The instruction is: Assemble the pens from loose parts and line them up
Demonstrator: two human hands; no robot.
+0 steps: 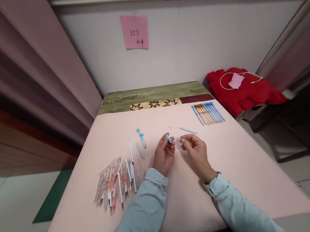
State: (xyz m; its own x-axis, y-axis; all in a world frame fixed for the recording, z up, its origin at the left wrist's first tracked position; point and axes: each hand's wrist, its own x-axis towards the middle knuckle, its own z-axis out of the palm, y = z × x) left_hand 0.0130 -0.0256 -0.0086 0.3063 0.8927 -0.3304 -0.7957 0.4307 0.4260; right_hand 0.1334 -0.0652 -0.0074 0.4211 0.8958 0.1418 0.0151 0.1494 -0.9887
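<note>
My left hand is closed around a small light-blue pen part, held up at the fingertips. My right hand is pinched shut close beside it; what it pinches is too small to name. Both hover over a pink table cover. A white refill lies just beyond my right hand. Loose blue pen parts and a grey barrel lie to the left of my left hand.
A pile of several refills and clear pen barrels lies at the left. A row of assembled blue and orange pens sits far right. A red cloth with a cord rests on a chair beside the table. A pink note hangs on the wall.
</note>
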